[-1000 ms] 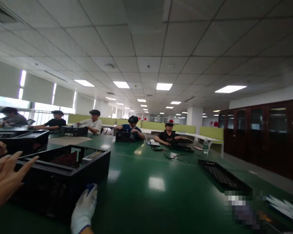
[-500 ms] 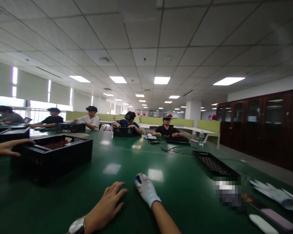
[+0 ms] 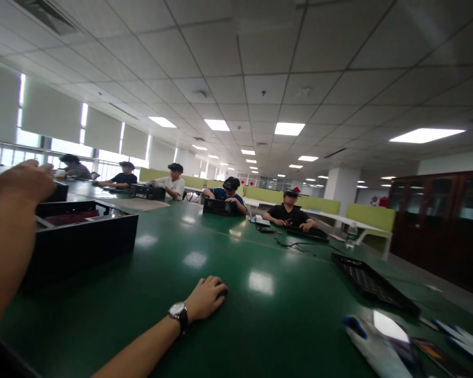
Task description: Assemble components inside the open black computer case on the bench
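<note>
Near right on the table (image 3: 284, 331), the glossy phone (image 3: 392, 325), likely light, stiff, slippery and best taken by its edges, lies beside the gloved right hand (image 3: 373, 346), whose grip I can't make out, while the bare left hand (image 3: 205, 299) rests curled, its hold hidden.

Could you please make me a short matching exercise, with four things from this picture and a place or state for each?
1. Left hand
2. Right hand
3. Clear bottle
4. Open black case

A. Upright, toward the far right of the green table
B. At the left, partly hidden by another person's arm
C. White-gloved, at the lower right
D. Ungloved, with a watch at the wrist

Right pairs: 1-D, 2-C, 3-A, 4-B
</note>
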The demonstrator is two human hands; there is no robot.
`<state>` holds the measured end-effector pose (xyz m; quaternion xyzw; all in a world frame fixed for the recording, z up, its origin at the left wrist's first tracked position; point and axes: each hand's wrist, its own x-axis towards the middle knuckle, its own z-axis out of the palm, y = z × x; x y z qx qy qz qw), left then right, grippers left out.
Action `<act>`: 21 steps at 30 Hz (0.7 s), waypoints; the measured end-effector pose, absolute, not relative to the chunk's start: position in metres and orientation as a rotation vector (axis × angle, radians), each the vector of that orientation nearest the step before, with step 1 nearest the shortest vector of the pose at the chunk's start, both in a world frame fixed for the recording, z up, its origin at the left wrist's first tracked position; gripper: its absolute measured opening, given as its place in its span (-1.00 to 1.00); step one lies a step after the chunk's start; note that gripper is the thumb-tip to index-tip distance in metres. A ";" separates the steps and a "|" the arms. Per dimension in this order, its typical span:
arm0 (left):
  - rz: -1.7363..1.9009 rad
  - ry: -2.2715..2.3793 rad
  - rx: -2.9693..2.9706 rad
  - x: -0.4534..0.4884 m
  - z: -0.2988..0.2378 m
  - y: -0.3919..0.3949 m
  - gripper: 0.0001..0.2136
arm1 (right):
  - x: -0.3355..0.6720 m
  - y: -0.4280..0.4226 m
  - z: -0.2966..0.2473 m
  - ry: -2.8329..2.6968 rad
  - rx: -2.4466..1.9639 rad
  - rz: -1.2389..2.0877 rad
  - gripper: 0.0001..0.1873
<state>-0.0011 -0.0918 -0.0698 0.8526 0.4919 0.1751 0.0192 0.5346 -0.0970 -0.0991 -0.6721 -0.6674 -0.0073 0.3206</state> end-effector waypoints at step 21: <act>0.555 2.178 2.270 -0.083 -0.077 -0.054 -0.61 | 0.541 -0.097 -0.099 -1.899 -1.758 -0.311 -0.76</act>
